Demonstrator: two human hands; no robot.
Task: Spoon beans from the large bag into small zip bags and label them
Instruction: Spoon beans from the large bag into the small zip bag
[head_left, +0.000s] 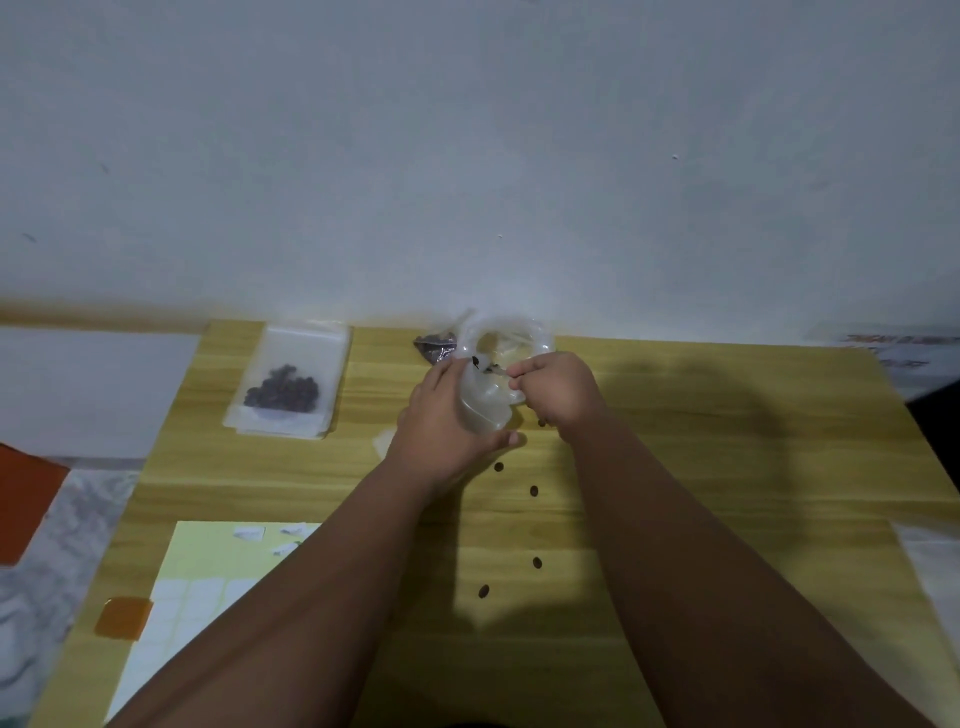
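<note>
A small clear zip bag (491, 374) is held up with its mouth open near the table's far edge. My left hand (441, 431) grips its left side and bottom. My right hand (553, 392) is closed on a spoon (493, 369) whose tip, with dark beans, reaches into the bag's mouth. The large bag of beans (434, 347) lies just behind, mostly hidden by the small bag. A filled zip bag (288, 382) holding dark beans rests on a stack of flat bags at the far left. A label sheet (202, 577) lies at the near left.
Several loose beans (535, 491) are scattered on the wooden table (727, 493) between my forearms. An orange tab (124, 616) sits on the table's left edge. A white wall (467, 156) stands right behind the table. Papers (893, 348) lie at the far right.
</note>
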